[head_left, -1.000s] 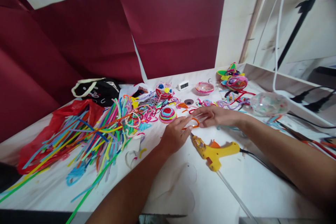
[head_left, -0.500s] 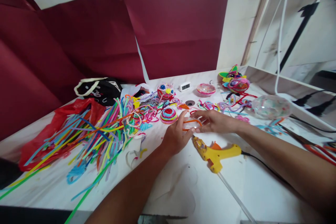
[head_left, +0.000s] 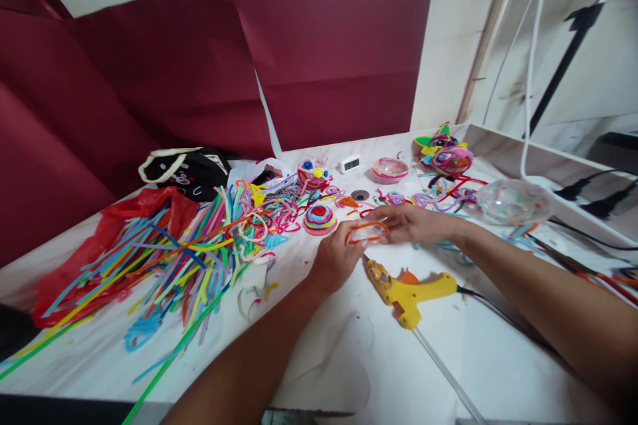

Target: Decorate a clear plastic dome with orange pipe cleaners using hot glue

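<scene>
No text is readable: marks on the small white rectangular display (head_left: 349,164), at twelve o'clock, are too tiny; print on the black fabric bag (head_left: 200,174), at eleven o'clock, is unclear.

Orange-rimmed clear piece (head_left: 367,233) between left grip (head_left: 333,257) and right grip (head_left: 413,222); yellow glue gun (head_left: 411,293) near; pipe cleaners (head_left: 199,262) heaped left

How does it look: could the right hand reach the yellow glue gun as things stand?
Probably yes: the yellow glue gun lies close by, its handle uncovered and nothing visible between. The right hand is busy at the orange-rimmed clear piece, so it might first leave that to the left hand.
</scene>
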`<state>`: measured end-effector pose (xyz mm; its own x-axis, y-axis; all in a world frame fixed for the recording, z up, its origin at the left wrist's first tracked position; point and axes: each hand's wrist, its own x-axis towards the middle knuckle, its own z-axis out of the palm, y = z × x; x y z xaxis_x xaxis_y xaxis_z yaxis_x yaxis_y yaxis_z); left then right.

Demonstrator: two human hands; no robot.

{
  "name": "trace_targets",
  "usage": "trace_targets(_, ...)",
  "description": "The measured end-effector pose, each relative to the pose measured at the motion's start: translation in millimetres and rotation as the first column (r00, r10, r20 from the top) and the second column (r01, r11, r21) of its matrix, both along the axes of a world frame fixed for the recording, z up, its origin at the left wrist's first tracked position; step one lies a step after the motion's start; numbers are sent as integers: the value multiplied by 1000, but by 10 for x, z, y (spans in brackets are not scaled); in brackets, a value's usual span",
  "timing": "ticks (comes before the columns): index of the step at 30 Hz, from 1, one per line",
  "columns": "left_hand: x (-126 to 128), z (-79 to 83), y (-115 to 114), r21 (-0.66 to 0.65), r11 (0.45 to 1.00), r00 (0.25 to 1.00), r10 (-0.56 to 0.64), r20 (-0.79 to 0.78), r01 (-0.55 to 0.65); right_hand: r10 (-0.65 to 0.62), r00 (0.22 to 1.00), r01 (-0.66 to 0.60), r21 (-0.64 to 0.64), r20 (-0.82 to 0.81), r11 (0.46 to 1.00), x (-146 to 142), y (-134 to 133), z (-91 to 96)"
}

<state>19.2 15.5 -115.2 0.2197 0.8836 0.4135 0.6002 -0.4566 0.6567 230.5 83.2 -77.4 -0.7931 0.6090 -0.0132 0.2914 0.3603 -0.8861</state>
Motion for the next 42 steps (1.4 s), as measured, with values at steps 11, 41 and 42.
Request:
trace_targets(11, 61, 7, -39, 37, 999, 999, -1, -37, 3, -77, 982, -10, 452, 174, 892, -117, -124, 83)
trace_targets(41, -67, 108, 38, 39, 995, 992, -97, 83, 94, -21, 994, 10, -103, -110, 995, 2, -17, 38)
trace_targets(42, -66, 108, 35, 40, 996, 993, -80, 87, 77, -19, 993, 8, -98, -113, 995, 5, -17, 42)
